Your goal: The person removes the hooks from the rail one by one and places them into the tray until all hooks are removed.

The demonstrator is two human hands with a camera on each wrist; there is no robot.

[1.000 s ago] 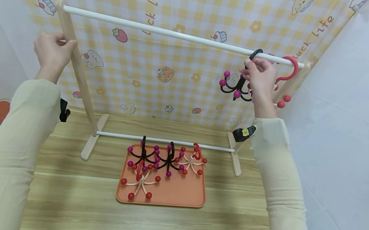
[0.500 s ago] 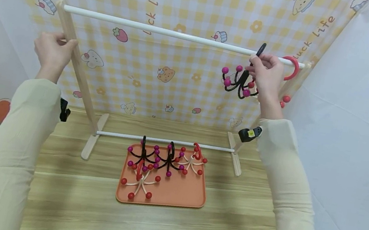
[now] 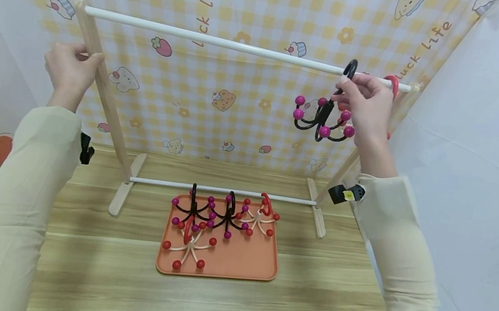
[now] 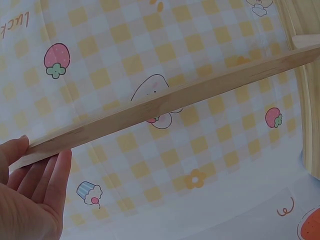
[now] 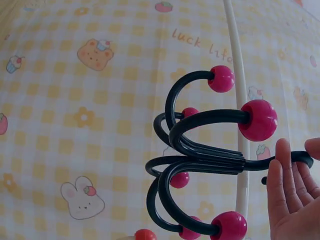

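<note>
My left hand (image 3: 71, 69) grips the left wooden post (image 3: 109, 102) of a rack near its top; in the left wrist view the thumb and fingers lie on either side of the post. My right hand (image 3: 370, 109) pinches the stem of a black multi-arm hanger (image 3: 325, 114) just under its hook. The hanger's curved arms end in magenta balls, seen large in the right wrist view. Its hook overlaps the white top rod (image 3: 223, 42) near the right end. Just right of it, a red hook (image 3: 393, 84) sits over the rod, its hanger mostly hidden behind my right hand.
An orange tray (image 3: 243, 259) on the wooden table bears two black hangers (image 3: 194, 211) and two cream hangers (image 3: 190, 246) with red balls and red hooks. A lower white rod (image 3: 163, 183) runs behind it between the rack's feet. A checked cloth hangs behind.
My right hand has shifted right. The black hanger's hook has risen above the rod and the hanger has turned. The red hook now appears narrower, turned beside my hand. My left hand has stayed put.
</note>
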